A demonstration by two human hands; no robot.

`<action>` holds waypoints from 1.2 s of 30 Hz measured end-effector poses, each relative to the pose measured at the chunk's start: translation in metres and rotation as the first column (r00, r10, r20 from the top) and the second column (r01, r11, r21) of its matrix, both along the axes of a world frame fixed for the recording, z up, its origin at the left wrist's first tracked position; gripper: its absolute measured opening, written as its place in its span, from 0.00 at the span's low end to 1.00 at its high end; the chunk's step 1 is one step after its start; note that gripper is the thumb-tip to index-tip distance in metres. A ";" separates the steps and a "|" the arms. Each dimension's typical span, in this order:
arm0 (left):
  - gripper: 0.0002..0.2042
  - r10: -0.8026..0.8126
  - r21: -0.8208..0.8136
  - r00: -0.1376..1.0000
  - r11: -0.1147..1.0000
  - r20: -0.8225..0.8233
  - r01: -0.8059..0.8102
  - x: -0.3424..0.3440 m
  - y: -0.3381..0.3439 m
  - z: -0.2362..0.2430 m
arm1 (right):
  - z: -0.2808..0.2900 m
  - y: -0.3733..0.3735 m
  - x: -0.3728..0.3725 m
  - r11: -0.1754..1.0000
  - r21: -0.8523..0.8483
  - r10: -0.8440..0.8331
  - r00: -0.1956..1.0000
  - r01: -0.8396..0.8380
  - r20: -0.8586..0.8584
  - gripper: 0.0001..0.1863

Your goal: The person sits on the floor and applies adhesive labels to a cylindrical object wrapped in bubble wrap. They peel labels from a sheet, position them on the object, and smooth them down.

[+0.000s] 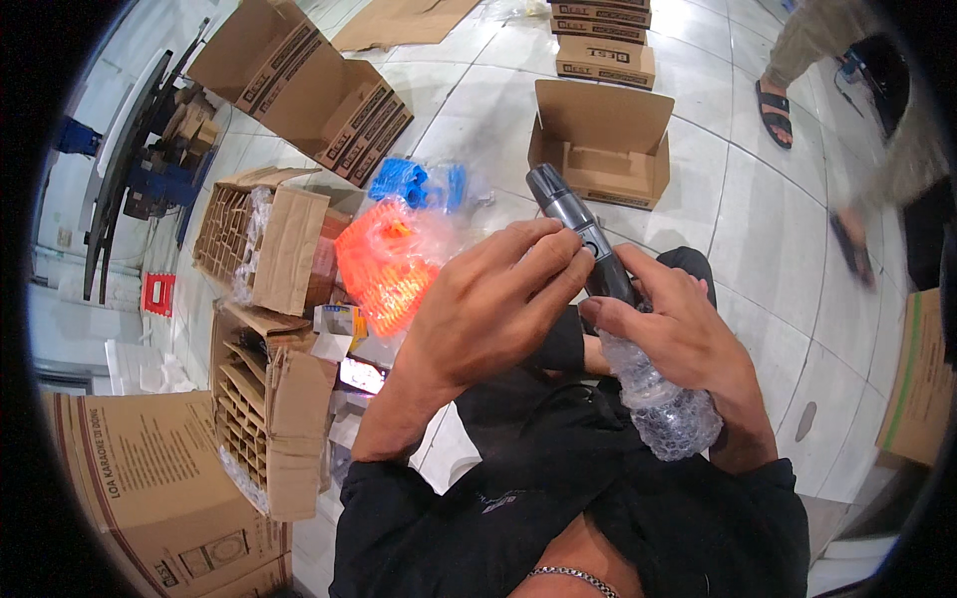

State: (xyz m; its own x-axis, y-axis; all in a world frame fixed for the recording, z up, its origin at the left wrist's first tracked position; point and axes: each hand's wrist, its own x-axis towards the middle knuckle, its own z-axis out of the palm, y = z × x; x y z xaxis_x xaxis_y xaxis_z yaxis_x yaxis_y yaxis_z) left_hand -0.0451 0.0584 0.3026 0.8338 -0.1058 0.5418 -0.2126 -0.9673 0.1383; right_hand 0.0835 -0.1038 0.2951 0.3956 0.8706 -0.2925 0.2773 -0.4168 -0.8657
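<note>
White tiled floor (768, 234) all round, cartons lining its left side, and here, nearest of all, are the black sleeves of someone sitting with both arms reaching forward. Right hand (688, 329): thumb and fingers closed around the lower part of a black handheld piece (572, 207), with crumpled bubble wrap (663, 399) trailing below the palm, towards the right forearm. Left hand (498, 289) comes in from the left, fingers bent, tips against the middle of the body; whether they grip, I can't tell, the thumb being hidden. So both hands meet at the piece, the right with the fuller hold. Its long axis slants, the far end up and left, the wrapped end down and right. Just left of the left wrist, a lit phone (362, 376); past it, bagged orange foam netting (384, 269), then blue netting (401, 182). Straight beyond the far tip, an open cardboard box (603, 118) shows its near edge to the person, tiles running along its right side to a co-worker's sandalled foot (775, 112). Farthest, stacked brown boxes (605, 62) at the floor's far edge.
</note>
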 end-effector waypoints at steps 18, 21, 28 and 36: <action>0.15 -0.036 -0.075 0.974 0.997 -0.223 0.019 0.007 0.000 -0.011 | -0.016 -0.006 0.002 1.000 -0.006 -0.013 0.999 0.013 -0.036 0.24; 0.13 -0.031 -0.094 0.980 0.996 -0.194 0.013 0.010 -0.003 -0.012 | -0.014 -0.008 0.002 1.000 -0.024 -0.017 0.999 0.016 -0.034 0.24; 0.11 -0.039 -0.100 0.978 0.995 -0.206 0.018 0.016 -0.006 -0.010 | -0.022 -0.009 0.002 0.998 -0.046 -0.048 0.999 0.049 0.023 0.25; 0.11 -0.060 0.001 0.974 0.998 -0.218 0.061 0.016 -0.006 -0.016 | -0.026 -0.011 -0.003 0.996 -0.060 -0.067 0.998 0.067 0.006 0.26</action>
State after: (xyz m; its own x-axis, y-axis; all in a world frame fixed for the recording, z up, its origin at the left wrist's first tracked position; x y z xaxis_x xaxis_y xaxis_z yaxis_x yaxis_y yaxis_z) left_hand -0.0290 0.0525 0.2866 0.9235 -0.1629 0.3474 -0.2363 -0.9548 0.1804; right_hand 0.0806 -0.1145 0.2690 0.4540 0.8228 -0.3419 0.2507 -0.4861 -0.8372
